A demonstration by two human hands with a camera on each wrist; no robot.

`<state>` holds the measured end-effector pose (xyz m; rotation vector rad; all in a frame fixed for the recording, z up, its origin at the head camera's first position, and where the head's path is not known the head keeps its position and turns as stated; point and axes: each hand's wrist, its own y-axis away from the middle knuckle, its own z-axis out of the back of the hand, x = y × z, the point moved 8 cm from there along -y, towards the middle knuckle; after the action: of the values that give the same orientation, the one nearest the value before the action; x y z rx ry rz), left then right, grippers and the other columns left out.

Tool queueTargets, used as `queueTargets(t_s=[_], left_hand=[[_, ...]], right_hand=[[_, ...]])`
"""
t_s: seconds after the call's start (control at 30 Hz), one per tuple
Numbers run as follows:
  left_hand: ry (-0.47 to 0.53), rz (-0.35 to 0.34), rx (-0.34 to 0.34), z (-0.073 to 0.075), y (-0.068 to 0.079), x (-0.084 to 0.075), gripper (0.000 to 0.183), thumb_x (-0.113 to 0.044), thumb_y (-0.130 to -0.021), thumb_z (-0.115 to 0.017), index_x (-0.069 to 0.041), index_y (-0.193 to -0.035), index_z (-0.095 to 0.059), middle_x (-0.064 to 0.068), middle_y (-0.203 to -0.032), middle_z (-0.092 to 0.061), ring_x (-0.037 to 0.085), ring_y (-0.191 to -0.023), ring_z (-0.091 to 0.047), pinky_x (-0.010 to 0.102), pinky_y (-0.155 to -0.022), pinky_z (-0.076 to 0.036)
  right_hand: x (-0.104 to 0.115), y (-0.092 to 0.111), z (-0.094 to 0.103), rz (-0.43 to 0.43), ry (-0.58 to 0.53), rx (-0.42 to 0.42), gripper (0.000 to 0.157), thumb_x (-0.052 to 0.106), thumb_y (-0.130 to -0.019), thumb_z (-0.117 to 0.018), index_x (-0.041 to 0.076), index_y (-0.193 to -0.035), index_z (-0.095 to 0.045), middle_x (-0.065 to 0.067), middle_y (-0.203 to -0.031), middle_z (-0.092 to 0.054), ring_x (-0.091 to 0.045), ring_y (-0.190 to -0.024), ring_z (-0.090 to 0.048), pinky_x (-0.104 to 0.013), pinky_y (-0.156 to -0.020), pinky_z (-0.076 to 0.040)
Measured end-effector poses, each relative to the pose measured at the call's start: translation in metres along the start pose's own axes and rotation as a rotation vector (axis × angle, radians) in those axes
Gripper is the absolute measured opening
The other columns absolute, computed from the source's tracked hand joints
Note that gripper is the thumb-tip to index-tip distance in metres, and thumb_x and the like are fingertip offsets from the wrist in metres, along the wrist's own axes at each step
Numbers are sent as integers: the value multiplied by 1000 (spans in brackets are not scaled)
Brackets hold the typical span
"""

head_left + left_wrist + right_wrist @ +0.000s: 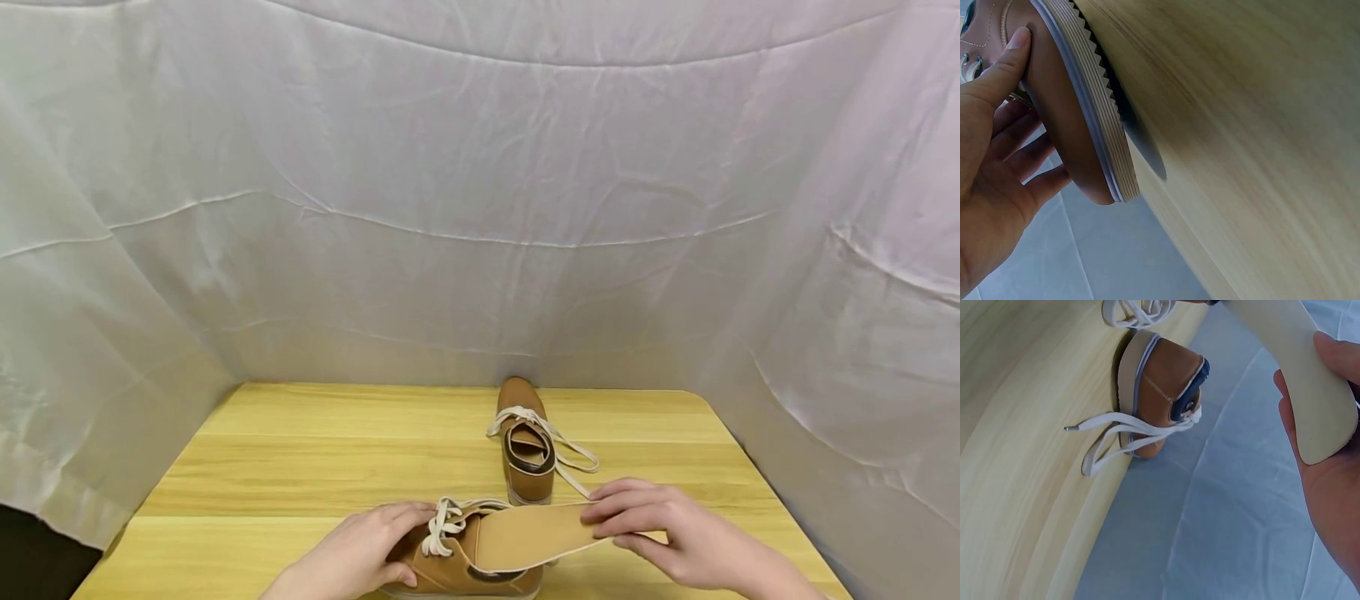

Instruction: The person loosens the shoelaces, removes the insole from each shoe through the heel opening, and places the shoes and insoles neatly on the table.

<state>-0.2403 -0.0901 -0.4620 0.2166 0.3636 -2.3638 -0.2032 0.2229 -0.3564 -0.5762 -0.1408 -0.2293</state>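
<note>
A brown lace-up shoe (442,571) lies near the table's front edge, its toe to the left. My left hand (367,542) grips its toe end, thumb on the near side and fingers over the far side; the left wrist view shows the thumb on the brown upper (1054,119). A tan insole (532,533) slants out of the shoe opening to the right, its front part hidden inside. My right hand (667,529) pinches the insole's free end between thumb and fingers, as the right wrist view shows with its pale underside (1310,406).
Behind stands a second brown shoe (528,479), toe to the back, its white laces (573,458) trailing right onto the wooden table (337,450). Pale cloth (465,292) hangs around the table's back and sides.
</note>
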Motion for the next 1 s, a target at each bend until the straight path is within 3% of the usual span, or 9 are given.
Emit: queueTargets(t_s=[0.27,0.53,0.9,1.0], left_hand=[[-3,3,3,0,0,1,74,-48,-85,-80,-11,-146,-59,3,-146,-61,25,-129,-62,45,-103,-54],[6,3,9,-1,-1,1,74,-49,-86,-78,-12,-146,-58,3,-146,-61,24,-130,-61,45,-102,-55],[-5,-6,-5,1,1,1,74,-48,-85,-79,-11,-146,-59,4,-145,-62,25,-129,-62,46,-102,-55],[6,9,7,0,0,2,74,-50,-86,-78,-10,-146,-59,4,-145,-62,26,-129,-62,46,-103,-54]], right_hand=[[4,9,12,10,20,-39,25,7,-98,-71,13,-122,-75,-5,-127,-72,-24,-120,-65,-19,-111,-42],[10,17,20,1,13,-58,29,2,-96,-72,9,-124,-73,-7,-128,-72,-23,-123,-63,-18,-112,-41],[13,7,26,32,22,-247,19,4,-101,-66,-2,-117,-75,-16,-125,-72,-25,-126,-62,-21,-112,-42],[10,7,26,8,33,-307,19,6,-102,-65,-3,-116,-75,-17,-125,-72,-25,-127,-61,-20,-111,-43]])
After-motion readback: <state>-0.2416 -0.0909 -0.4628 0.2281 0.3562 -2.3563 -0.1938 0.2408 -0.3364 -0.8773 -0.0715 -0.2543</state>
